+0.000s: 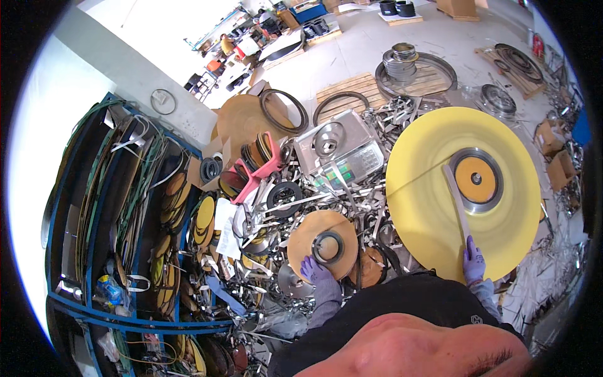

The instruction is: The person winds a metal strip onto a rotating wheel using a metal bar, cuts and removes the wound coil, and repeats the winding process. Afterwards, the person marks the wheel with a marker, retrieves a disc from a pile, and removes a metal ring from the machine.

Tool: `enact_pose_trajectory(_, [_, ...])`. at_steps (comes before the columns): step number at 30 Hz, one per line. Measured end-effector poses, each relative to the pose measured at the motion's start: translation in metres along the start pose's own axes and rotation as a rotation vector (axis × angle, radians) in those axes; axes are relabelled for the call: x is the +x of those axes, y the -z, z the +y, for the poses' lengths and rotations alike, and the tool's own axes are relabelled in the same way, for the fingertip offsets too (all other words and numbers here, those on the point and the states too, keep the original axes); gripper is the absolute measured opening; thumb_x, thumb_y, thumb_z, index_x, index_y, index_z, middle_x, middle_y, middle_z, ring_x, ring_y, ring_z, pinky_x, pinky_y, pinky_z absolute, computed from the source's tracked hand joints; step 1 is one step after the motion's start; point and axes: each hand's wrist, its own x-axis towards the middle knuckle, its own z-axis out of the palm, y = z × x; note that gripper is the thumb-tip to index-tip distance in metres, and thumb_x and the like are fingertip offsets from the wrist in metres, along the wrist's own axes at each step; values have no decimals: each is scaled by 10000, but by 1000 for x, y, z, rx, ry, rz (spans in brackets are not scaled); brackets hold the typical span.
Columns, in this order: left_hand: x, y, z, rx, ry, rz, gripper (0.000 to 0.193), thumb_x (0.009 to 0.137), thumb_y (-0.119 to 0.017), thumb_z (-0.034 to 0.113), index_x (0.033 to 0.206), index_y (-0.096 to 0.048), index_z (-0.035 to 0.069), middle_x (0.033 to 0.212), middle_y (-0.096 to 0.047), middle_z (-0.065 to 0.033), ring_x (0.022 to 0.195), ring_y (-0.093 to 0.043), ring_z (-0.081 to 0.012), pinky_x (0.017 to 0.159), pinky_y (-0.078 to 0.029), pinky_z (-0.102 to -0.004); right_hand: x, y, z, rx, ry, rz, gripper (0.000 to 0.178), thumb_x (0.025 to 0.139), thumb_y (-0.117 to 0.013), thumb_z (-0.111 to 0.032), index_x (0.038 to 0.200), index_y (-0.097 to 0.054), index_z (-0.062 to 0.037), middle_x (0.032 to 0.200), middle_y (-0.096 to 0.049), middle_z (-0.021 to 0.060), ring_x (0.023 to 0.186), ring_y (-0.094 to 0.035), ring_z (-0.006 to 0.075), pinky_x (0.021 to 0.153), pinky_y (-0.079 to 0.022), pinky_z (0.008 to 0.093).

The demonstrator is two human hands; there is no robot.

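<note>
My right hand, in a purple glove, is closed round the lower end of a long flat grey bar. The bar reaches across a large yellow disc to the dark metal ring around its orange centre. A bolt-like hub sits in the middle. To the left, my gloved left hand lies with fingers stretched out at the lower-left edge of a smaller tan disc. A black ring rests on that disc. Whether the left fingers press on the disc I cannot tell.
Loose metal strips pile up between the discs. At left stands a blue-framed rack of rings and discs. Pink bins and a clear plastic box lie beyond; wooden pallets are farther off. A person is far back.
</note>
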Motion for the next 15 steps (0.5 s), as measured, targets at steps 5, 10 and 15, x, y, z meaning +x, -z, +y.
enact_pose_trajectory(5, [-1, 0, 2, 20, -15, 15, 358, 885, -410, 133, 1203, -550, 48, 1329, -488, -145, 1293, -364, -350, 1081, -231, -487, 2, 5, -6, -46, -30, -60, 495, 906, -533, -238, 1388, -418, -253, 928, -576, 167, 818, -586, 360, 720, -475, 450])
enact_pose_trajectory(10, [-1, 7, 5, 18, -40, 38, 352, 859, -434, 125, 1177, -556, 33, 1301, -510, -150, 1278, -376, -360, 1075, -236, -489, 11, 10, -14, -39, -15, -32, 486, 906, -531, -232, 1382, -428, -234, 919, -580, 175, 825, -586, 364, 740, -471, 457])
enact_pose_trajectory(15, [1, 10, 6, -17, -36, 23, 356, 839, -460, 128, 1170, -559, 41, 1294, -509, -153, 1252, -394, -369, 1076, -233, -496, 59, 15, -20, 32, -20, 82, 464, 902, -532, -218, 1358, -460, -181, 932, -608, 199, 870, -589, 379, 777, -471, 459])
